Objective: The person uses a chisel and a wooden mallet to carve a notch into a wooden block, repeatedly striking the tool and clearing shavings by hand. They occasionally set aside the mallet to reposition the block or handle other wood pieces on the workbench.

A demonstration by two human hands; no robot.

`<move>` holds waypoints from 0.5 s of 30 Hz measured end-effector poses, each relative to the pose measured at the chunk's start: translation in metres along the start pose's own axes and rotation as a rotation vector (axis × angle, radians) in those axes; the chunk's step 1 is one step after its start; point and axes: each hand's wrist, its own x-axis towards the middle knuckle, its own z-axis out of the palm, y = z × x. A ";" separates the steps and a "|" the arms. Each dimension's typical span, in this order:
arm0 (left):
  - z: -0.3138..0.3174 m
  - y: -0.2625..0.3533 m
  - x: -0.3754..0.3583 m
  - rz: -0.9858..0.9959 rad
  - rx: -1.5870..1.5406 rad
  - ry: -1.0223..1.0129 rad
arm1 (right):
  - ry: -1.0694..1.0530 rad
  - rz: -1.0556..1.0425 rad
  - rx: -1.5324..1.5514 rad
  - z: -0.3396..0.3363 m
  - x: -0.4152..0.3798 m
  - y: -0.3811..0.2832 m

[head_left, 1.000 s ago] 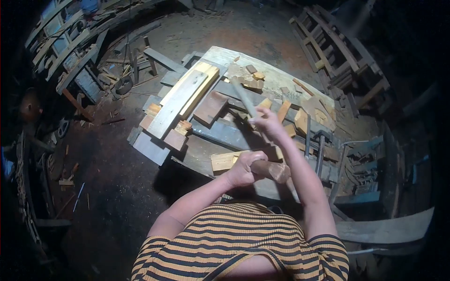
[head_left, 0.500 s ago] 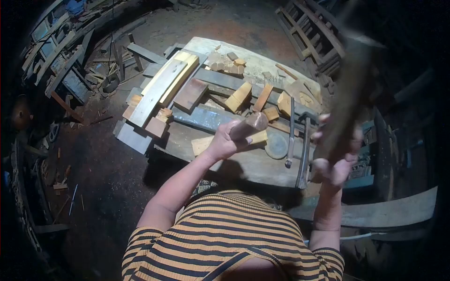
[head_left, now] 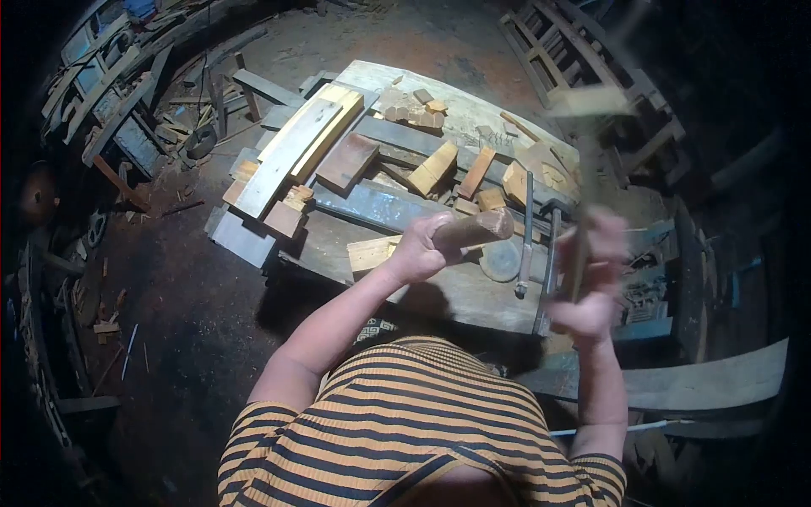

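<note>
My left hand [head_left: 418,252] is closed around a short, thick wooden rod [head_left: 477,230], its cut end pointing to the right above the workbench [head_left: 498,308]. My right hand [head_left: 596,275], smeared by motion, grips a long upright tool [head_left: 585,194]. A pale crosswise part shows at the tool's top, but blur hides its exact kind. Below and between the hands, a round grey disc [head_left: 501,260] lies on the bench. Beside it rest a dark metal bar [head_left: 525,237] and a hammer-like tool [head_left: 553,224] with a curved head. A pale wood block [head_left: 372,253] lies just left of my left hand.
Long planks [head_left: 291,160] lie stacked on the bench's left side. Several wood blocks [head_left: 435,169] and a reddish-brown block [head_left: 348,162] sit across its middle. Scrap timber [head_left: 127,127] leans at the far left, and wooden frames [head_left: 566,68] stand at the far right.
The rod in my left hand has shifted slightly right and now lies more level. The tool in my right hand has turned from showing a broad side to a thin profile.
</note>
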 end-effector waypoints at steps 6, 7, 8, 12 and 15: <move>0.007 -0.005 -0.002 0.043 0.025 -0.025 | 0.175 0.262 0.164 -0.019 0.013 -0.027; 0.007 -0.004 -0.002 0.035 0.024 -0.021 | 0.240 0.217 0.256 -0.020 0.009 -0.025; 0.005 -0.003 -0.001 0.030 0.025 -0.018 | 0.307 0.167 0.349 -0.020 0.003 -0.023; 0.006 -0.002 -0.001 0.036 0.003 -0.022 | -0.243 0.426 -0.112 -0.005 -0.015 -0.005; 0.007 -0.004 0.000 -0.011 -0.004 -0.053 | -0.062 0.364 -0.120 -0.022 -0.006 -0.013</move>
